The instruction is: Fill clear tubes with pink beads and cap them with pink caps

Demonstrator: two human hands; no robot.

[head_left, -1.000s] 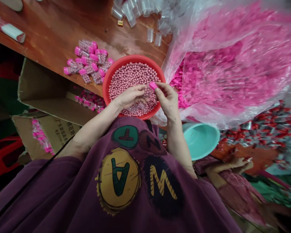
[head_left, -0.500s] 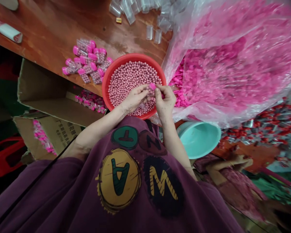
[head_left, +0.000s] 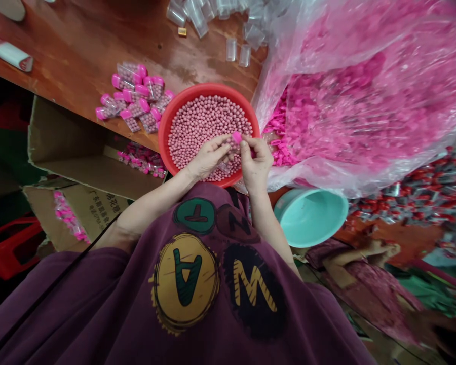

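Left hand (head_left: 209,158) is now closing in toward the pink cap (head_left: 236,137), grasping its tube (head_left: 231,145) over the red bowl (head_left: 163,137) — right hand (head_left: 257,162) is pinching the cap's edge, so capping is apparently advancing.

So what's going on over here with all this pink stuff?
A person's left hand holds a small clear container, and the right hand is at its pink cap. Both hands are over a red bowl of pink balls. Beside the bowl, filled, capped containers lie piled on the table; on its other side sits a plastic bag of pink pieces.
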